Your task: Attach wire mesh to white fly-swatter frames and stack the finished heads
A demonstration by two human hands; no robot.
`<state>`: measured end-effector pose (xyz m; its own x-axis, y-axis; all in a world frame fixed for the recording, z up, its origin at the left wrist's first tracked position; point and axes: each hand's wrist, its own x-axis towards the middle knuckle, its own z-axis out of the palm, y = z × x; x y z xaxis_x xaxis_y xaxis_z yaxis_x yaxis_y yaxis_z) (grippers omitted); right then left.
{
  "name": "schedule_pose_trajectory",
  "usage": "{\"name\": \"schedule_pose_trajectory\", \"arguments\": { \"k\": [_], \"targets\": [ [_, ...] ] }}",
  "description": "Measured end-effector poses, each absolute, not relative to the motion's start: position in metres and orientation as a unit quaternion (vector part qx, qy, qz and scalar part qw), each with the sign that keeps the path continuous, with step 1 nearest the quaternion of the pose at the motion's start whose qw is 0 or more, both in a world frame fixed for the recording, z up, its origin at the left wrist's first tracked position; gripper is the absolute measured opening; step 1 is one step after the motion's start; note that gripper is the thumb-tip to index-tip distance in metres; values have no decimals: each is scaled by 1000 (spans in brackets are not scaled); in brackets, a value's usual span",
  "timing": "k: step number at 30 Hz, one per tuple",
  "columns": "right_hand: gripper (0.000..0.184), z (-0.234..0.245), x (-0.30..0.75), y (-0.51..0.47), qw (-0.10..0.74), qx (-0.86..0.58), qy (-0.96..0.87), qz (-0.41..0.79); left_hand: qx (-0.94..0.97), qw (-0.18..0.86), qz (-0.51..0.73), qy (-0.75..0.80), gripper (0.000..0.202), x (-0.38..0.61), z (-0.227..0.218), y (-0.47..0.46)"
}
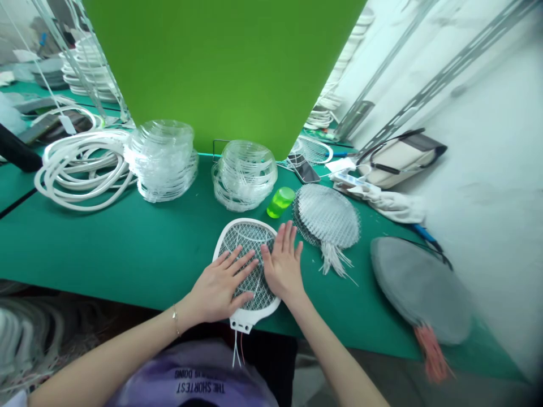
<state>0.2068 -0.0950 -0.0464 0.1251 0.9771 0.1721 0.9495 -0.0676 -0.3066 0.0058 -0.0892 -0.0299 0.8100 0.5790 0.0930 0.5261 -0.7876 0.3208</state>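
A white oval racket frame with wire mesh [244, 236] lies flat on the green table [127, 249] in front of me, wires hanging from its neck. My left hand [220, 282] lies flat on the mesh with fingers spread. My right hand [283, 263] presses flat on the frame's right side, fingers stretched out. Neither hand grips anything.
A stack of loose mesh ovals [328, 217] lies right of the frame, a green bottle [280, 202] behind it. Two stacks of clear plastic rings [163, 158], [245, 172], white frame rims [78, 167], a grey mesh pile [419, 288], a phone [303, 168], a bag [401, 158] and a green board [220, 68] surround them.
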Motion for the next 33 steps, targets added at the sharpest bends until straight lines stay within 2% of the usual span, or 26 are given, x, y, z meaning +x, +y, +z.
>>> {"name": "schedule_pose_trajectory", "arguments": {
  "k": [5, 8, 13, 17, 20, 24, 27, 30, 33],
  "targets": [
    [70, -54, 208, -88, 139, -727, -665, 95, 912, 186, 132, 340, 57, 6, -19, -77],
    [75, -52, 207, -90, 128, -725, -668, 107, 897, 153, 171, 379, 58, 13, -17, -51],
    [80, -43, 210, -83, 130, -716, -681, 85, 919, 134, 120, 352, 91, 22, -32, -21],
    [74, -40, 217, -71, 148, -685, -712, 47, 919, 143, 107, 352, 110, 24, -35, -20],
    [72, -40, 221, -66, 143, -651, -743, 64, 915, 142, 98, 364, 117, 30, -30, -15],
    [78, -40, 225, -60, 102, -619, -767, 131, 930, 142, 91, 327, 109, 37, -24, -4],
    [75, -41, 230, -54, 137, -620, -755, 165, 936, 162, 86, 299, 109, 36, -23, 1],
    [63, -41, 235, -52, 185, -612, -745, 193, 935, 171, 83, 300, 94, 34, -25, 2],
    [61, -40, 230, -65, 203, -639, -728, 147, 934, 160, 86, 309, 90, 36, -27, 2]
  ]
}}
